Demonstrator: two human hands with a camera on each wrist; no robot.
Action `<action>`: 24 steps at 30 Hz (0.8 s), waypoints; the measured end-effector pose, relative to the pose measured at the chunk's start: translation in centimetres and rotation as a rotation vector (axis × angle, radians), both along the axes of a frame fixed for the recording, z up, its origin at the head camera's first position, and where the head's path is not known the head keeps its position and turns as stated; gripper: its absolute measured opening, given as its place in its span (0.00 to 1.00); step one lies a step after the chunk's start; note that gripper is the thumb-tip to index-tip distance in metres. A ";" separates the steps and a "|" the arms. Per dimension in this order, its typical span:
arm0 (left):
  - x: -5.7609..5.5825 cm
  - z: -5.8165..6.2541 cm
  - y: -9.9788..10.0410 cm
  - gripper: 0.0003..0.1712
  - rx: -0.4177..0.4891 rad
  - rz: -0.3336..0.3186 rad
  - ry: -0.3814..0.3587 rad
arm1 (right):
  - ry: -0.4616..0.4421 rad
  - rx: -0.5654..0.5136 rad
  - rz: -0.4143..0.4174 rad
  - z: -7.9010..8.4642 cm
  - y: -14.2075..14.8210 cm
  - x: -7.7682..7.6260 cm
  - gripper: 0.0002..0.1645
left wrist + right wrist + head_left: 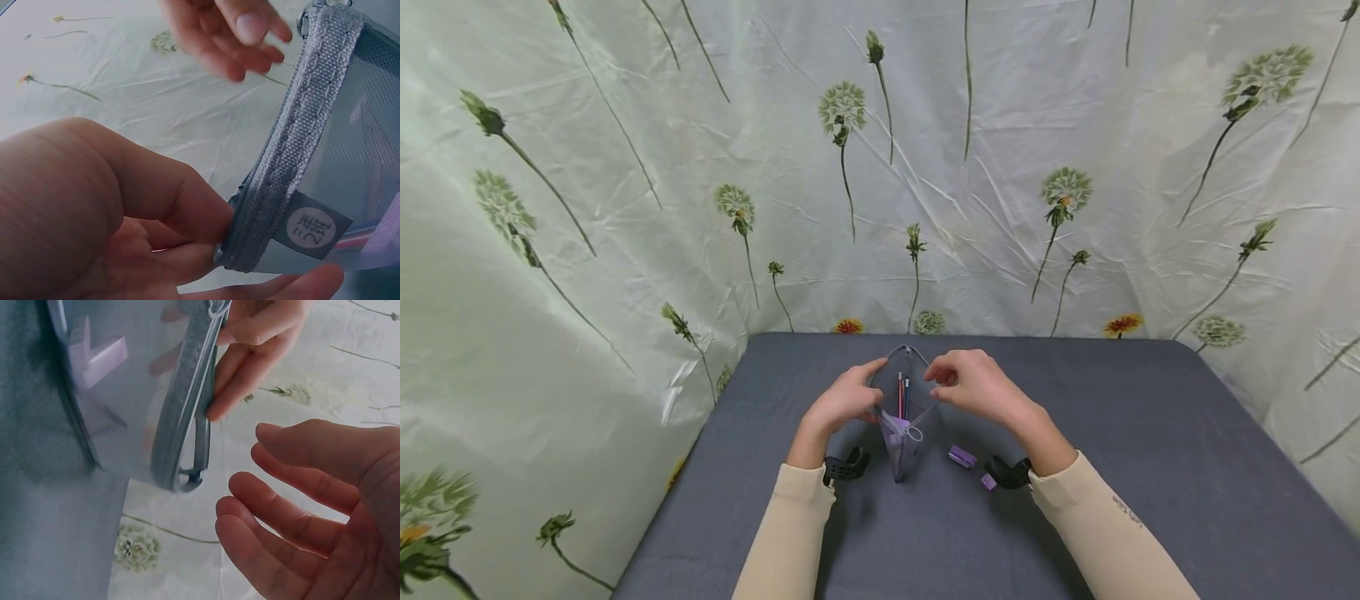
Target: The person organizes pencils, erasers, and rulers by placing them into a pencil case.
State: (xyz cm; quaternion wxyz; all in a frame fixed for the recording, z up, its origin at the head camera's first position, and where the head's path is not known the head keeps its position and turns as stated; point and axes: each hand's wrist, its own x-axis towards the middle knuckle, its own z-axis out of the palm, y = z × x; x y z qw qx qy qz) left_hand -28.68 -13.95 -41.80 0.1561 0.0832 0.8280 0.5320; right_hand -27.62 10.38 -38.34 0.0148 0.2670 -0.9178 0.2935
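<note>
A grey see-through mesh zip pouch [916, 454] stands with its zipped mouth spread apart. My left hand [844, 398] grips its left rim; in the left wrist view, thumb and finger pinch the zipper edge [250, 215] beside a small grey label [312, 229] with white print. Inside the pouch stand a red pencil [900, 394] and a dark pencil [907, 398], with a purple block-like thing [106, 361] lower down. My right hand [976, 385] hovers by the right rim, fingers loosely bent and holding nothing. In the right wrist view, a gap separates its fingertips from the pouch.
On the dark grey table [737, 517], right of the pouch, lie a purple oblong thing [962, 457] and a smaller purple piece [988, 482], near my right wrist. A pale flower-printed curtain [880, 192] hangs behind the table and along its left side.
</note>
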 end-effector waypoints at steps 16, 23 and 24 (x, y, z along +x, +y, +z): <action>0.0 0.0 -0.5 0.41 -0.028 -0.009 0.033 | -0.023 -0.017 -0.051 -3.7 3.9 1.1 0.12; 0.0 0.0 -0.6 0.41 -0.028 0.001 0.034 | -0.083 0.006 -0.030 -5.9 4.3 1.4 0.16; 0.0 -0.1 -0.6 0.41 -0.029 0.003 0.037 | -0.096 0.019 -0.025 -6.2 4.4 1.3 0.16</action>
